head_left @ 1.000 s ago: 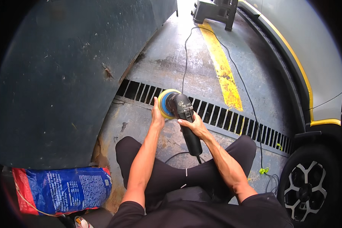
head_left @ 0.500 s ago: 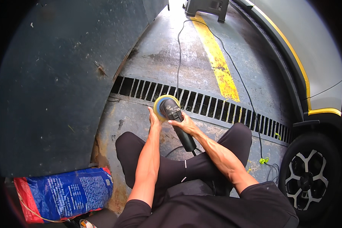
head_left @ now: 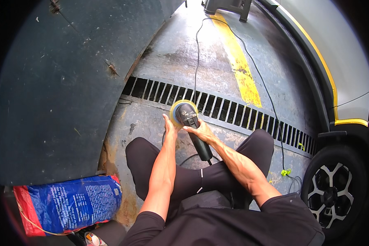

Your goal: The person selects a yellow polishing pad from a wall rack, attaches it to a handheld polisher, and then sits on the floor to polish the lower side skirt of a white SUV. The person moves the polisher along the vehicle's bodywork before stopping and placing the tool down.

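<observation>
An electric polisher (head_left: 200, 147) with a black body stands tilted between my knees, its head pointing away from me. A round yellow pad (head_left: 173, 116) with a blue backing is fitted at that head. My right hand (head_left: 201, 131) is closed around the polisher's body just behind the head, thumb lying across the top. Against the pad's left edge rests my left hand (head_left: 169, 125), fingers stretched out flat. The underside of the pad is hidden. A black cord (head_left: 210, 162) leaves the polisher's handle end.
Ahead runs a metal floor grate (head_left: 221, 112). A cable (head_left: 258, 67) loops over the floor beside a yellow stripe (head_left: 238, 61). A dark panel (head_left: 61, 102) and a blue-red bag (head_left: 74, 203) lie left; a car wheel (head_left: 330, 197) is right. A dark plastic stool (head_left: 229, 6) stands far ahead.
The view has shifted slightly. My hands and the polisher stay in nearly the same place together; the left hand remains flat by the pad and the right keeps its hold.
</observation>
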Tool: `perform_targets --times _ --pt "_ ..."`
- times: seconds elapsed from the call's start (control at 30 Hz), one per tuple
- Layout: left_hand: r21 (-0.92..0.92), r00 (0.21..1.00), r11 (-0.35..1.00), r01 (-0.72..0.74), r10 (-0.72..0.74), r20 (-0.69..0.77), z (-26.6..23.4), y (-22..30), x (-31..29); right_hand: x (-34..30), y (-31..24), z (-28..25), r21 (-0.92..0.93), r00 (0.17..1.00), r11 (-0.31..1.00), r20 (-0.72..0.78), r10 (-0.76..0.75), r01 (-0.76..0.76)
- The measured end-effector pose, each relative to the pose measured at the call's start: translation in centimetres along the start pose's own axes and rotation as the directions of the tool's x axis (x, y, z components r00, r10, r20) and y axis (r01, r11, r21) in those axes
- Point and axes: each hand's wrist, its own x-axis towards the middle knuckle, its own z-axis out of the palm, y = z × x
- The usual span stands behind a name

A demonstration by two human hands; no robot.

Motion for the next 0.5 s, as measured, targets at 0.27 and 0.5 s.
perform_targets --times 0.27,0.5 --pt "0.002 0.999 0.999 0.032 -0.032 -0.013 -0.8 -1.0 2.0 0.1 1.0 -0.1 -0.014 1.000 1.000 0.012 -0.002 0.002" --pt "-0.005 1.000 1.000 -0.013 0.013 0.013 -1.1 -1.5 2.7 -0.1 1.7 0.0 0.035 0.999 0.999 0.032 -0.012 0.010"
